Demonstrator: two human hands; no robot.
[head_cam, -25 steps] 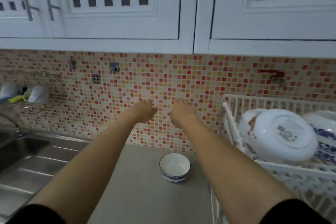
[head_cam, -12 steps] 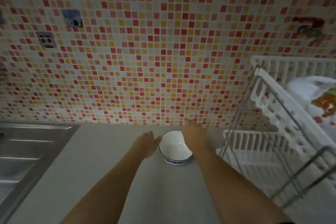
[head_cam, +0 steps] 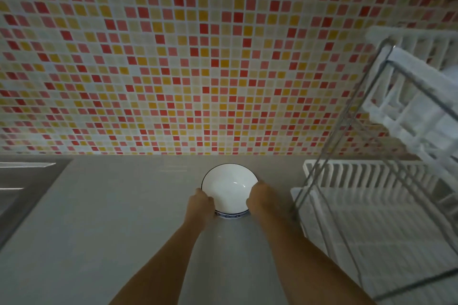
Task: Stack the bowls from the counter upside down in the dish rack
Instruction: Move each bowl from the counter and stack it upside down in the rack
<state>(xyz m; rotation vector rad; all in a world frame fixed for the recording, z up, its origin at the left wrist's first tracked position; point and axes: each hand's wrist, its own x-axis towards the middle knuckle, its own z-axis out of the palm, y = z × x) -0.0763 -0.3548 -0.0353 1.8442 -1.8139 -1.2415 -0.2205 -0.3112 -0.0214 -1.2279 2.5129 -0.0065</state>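
A white bowl (head_cam: 229, 187) with a dark rim and a blue pattern around its base stands upright on the grey counter (head_cam: 124, 230), close to the tiled wall. My left hand (head_cam: 201, 207) grips its left side and my right hand (head_cam: 259, 197) grips its right side, fingers curled onto the rim. The white two-tier dish rack (head_cam: 371, 193) with a metal frame stands right of the bowl; its lower tier shows bare slats.
A steel sink drainboard (head_cam: 22, 186) lies at the left edge. The mosaic wall (head_cam: 198, 69) of red, pink and yellow tiles rises just behind the bowl. The rack's upper tier (head_cam: 421, 96) overhangs at the right.
The view tilted down and closer to the counter. Both hands came down from in front of the wall and closed on the bowl's two sides.
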